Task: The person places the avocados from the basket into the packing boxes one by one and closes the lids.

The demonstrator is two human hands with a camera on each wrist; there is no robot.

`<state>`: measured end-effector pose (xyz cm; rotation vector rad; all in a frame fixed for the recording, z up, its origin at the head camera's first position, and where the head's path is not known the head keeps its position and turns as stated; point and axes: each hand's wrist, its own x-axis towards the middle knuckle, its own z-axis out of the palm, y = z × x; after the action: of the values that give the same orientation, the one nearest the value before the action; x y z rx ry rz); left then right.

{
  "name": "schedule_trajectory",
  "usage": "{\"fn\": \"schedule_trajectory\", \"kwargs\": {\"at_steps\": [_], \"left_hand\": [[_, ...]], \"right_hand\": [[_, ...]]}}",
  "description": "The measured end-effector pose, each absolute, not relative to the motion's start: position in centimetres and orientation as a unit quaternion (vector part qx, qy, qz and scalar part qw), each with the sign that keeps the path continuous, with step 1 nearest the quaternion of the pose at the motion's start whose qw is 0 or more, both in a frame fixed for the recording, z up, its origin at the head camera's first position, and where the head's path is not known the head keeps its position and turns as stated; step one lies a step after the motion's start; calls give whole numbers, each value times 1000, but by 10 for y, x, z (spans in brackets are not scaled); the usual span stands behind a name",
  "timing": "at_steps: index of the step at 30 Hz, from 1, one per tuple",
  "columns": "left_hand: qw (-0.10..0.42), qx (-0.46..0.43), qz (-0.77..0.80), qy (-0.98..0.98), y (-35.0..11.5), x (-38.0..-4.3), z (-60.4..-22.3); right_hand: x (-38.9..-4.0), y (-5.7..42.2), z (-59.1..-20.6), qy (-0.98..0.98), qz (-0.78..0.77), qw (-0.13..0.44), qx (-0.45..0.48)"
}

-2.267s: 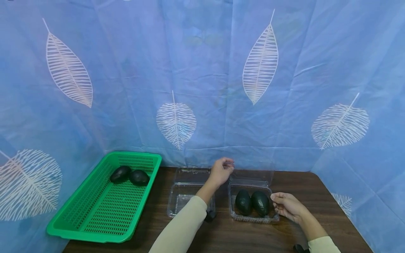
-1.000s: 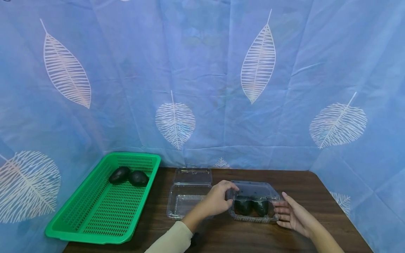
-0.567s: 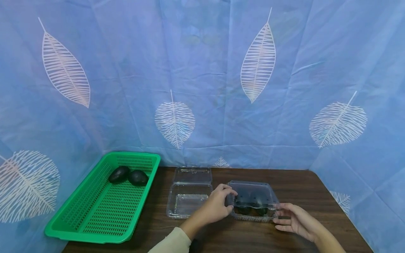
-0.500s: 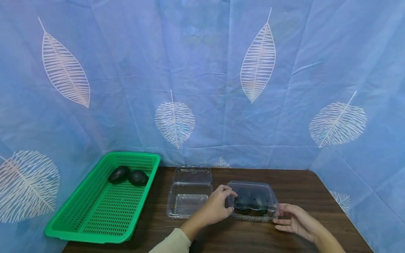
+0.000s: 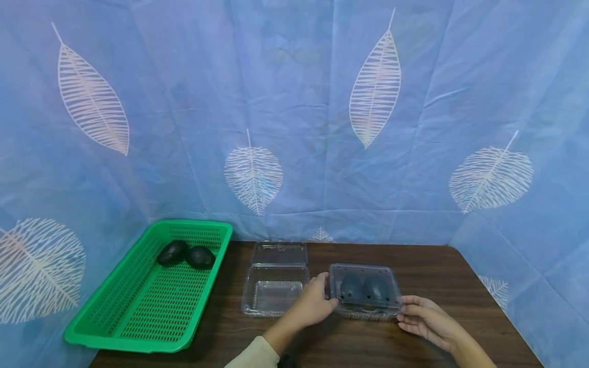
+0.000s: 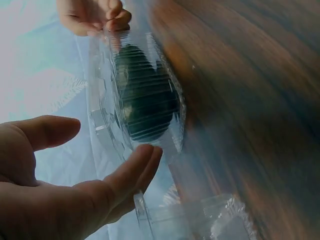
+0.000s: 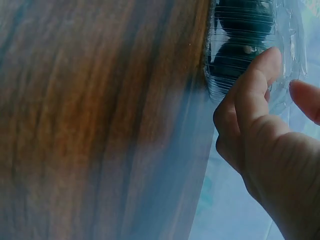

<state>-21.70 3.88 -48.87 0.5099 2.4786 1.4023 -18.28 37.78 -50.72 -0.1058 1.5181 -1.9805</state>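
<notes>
Flanking the lidded clear box [image 5: 365, 289], which is sitting well right of the green basket [image 5: 154, 309], left hand [image 5: 313, 303] (basket side) and right hand [image 5: 427, 322] (far side) are resting thumbs-spread, presumably for steadying its ends.

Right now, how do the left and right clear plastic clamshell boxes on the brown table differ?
The right box looks closed; the left box lies open. The right box holds two dark oval avocados; the left box shows none. The right box sits between the left hand and right hand; the left box stands nearer the green perforated plastic basket. Both are transparent and rectangular.
</notes>
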Motion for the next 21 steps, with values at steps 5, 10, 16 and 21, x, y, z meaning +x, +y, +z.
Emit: {"fn": "schedule_trajectory", "kwargs": {"at_steps": [5,10,16,21], "left_hand": [[164,158,514,827,41,-220,-492],[167,148,540,811,46,-220,-496],[151,139,562,801,53,-220,-501],[127,121,583,793,58,-219,-506]], "right_hand": [[-183,375,-509,575,-756,312,-38],[-185,374,-510,564,-763,314,-39],[-186,375,-510,561,-764,315,-41],[-186,375,-509,566,-760,316,-43]]}}
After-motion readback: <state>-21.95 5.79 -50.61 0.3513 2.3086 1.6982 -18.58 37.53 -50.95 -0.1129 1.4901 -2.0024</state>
